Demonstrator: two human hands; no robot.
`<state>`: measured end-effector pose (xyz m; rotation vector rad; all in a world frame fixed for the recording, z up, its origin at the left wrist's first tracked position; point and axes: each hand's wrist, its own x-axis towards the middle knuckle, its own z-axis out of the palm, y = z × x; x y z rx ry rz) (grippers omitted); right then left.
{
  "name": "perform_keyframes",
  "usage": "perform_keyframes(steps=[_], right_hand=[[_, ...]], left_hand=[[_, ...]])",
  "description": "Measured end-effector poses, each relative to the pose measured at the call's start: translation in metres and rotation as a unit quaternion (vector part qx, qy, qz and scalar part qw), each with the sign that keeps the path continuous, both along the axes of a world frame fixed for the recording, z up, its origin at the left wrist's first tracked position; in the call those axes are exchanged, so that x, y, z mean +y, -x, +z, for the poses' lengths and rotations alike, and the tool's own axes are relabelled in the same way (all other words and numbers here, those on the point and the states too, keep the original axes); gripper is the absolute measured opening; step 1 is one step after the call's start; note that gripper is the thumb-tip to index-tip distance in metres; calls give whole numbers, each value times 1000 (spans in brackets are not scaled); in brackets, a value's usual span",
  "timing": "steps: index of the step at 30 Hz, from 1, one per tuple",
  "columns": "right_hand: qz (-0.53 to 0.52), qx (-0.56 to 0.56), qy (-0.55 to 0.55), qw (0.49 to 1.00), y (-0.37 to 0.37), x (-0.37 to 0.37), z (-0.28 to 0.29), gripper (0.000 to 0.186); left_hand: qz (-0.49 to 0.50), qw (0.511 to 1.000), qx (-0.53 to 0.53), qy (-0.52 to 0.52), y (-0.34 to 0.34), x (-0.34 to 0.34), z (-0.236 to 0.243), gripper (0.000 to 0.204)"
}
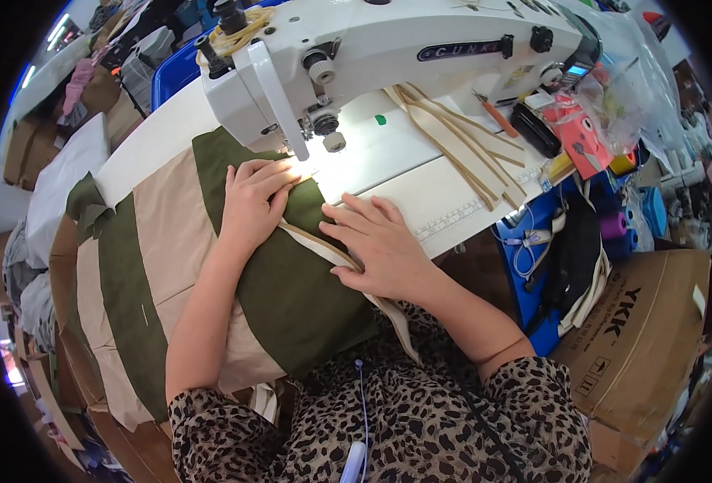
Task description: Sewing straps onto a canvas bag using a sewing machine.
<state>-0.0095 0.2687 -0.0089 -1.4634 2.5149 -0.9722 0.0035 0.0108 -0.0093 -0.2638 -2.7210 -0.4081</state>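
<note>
A green and beige striped fabric point(181, 189) lies across the white bed of a sewing machine point(388, 40) and hangs down to the left. My left hand point(251, 201) is closed, its fingers pressed together on the green end of the fabric, just beside the lit needle area point(306, 157). A cream strip with a tan edge, like zipper tape point(324, 248), comes out from under that hand and trails toward my lap. Over the strip and the green fabric rests my right hand point(384, 245), open with its fingers spread. My left fingertips blur into the lamp's glare.
More cream-and-tan strips point(452, 145) lie on the machine bed, near orange-handled snips point(497, 114) and a black case point(535, 129). A ruler scale point(452, 223) runs along the table edge. A cardboard box point(633, 354) stands at right, a blue bin point(172, 72) behind the machine.
</note>
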Motion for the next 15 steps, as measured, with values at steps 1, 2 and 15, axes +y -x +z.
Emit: perform_keyframes(steps=[1, 2, 15], right_hand=[[-2, 2, 4, 1000, 1, 1, -1, 59], [-4, 4, 8, 1000, 1, 1, -1, 58], [11, 23, 28, 999, -3, 3, -8, 48]], left_hand=[[6, 1000, -5, -7, 1, 1, 1, 21], [13, 1000, -10, -14, 2, 2, 2, 22], [-27, 998, -14, 63, -3, 0, 4, 28]])
